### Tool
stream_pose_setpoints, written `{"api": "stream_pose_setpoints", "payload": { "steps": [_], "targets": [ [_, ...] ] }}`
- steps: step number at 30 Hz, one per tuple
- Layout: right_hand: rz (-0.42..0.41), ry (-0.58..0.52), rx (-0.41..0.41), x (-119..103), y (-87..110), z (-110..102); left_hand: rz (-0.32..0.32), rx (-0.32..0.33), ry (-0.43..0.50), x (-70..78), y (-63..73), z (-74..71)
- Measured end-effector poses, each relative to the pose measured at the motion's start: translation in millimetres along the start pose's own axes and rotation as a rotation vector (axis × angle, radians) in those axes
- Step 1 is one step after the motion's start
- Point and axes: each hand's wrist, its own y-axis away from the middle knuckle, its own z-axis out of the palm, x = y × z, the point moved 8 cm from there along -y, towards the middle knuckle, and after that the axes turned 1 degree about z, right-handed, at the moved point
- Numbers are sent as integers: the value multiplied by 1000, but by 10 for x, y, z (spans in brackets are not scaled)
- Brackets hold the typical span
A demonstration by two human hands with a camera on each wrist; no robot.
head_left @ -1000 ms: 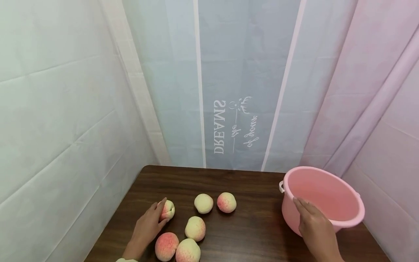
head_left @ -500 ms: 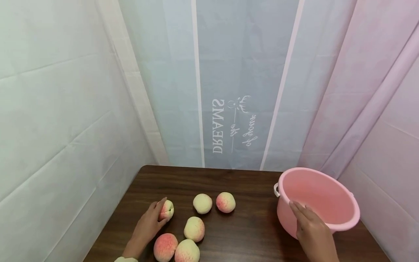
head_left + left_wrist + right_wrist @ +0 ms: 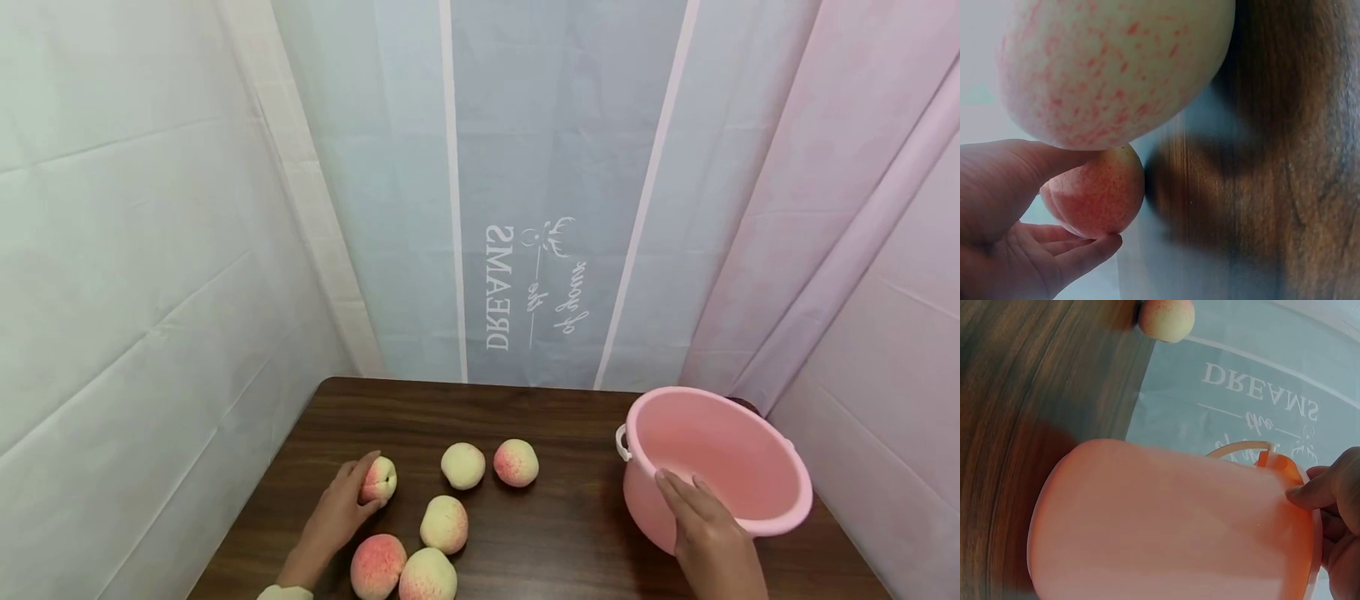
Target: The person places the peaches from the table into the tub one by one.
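Observation:
At the left of the head view my left hand (image 3: pixel 335 510) holds a pink and cream peach (image 3: pixel 380 479), thumb on one side and fingers on the other. The left wrist view shows that peach (image 3: pixel 1100 194) against the wood, with another speckled peach (image 3: pixel 1116 69) large in front. My right hand (image 3: pixel 714 533) grips the near rim of a pink bucket (image 3: pixel 648 500). In the right wrist view, the thumb presses the outside of the bucket (image 3: pixel 1166 519) just under its rim while the other fingers are over the rim, partly hidden.
Several more peaches lie on the dark wooden table (image 3: pixel 555 533): a pale peach (image 3: pixel 463 466), a blushed peach (image 3: pixel 516 463), a cream peach (image 3: pixel 444 525), a redder peach (image 3: pixel 378 567) and a speckled peach (image 3: pixel 428 575). A white bucket handle (image 3: pixel 622 443) shows at left. Fabric curtains (image 3: pixel 555 167) surround the table.
The bucket has moved a little to the left and nearer, with my right hand on its rim. My left hand stays at the same peach.

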Motion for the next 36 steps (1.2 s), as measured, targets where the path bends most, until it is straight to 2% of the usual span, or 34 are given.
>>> {"api": "stream_pose_setpoints", "payload": {
  "steps": [3,13,18,22,30,36],
  "targets": [
    [-29,-4,23,-28,22,-14,16,8,9,3,7,-7],
    [-58,-34,49,-140,30,-120,6,1,53,12,-8,-46],
    [-86,-108,46,-167,25,-161,-7,-1,62,-8,-32,-94],
    [-107,-152,49,-194,13,-192,0,-2,57,33,-78,-168],
    [-195,-233,91,-331,-45,-270,48,11,81,280,-259,-434],
    [-228,-279,70,-395,-56,-297,122,68,95,529,-377,-654]
  ]
}}
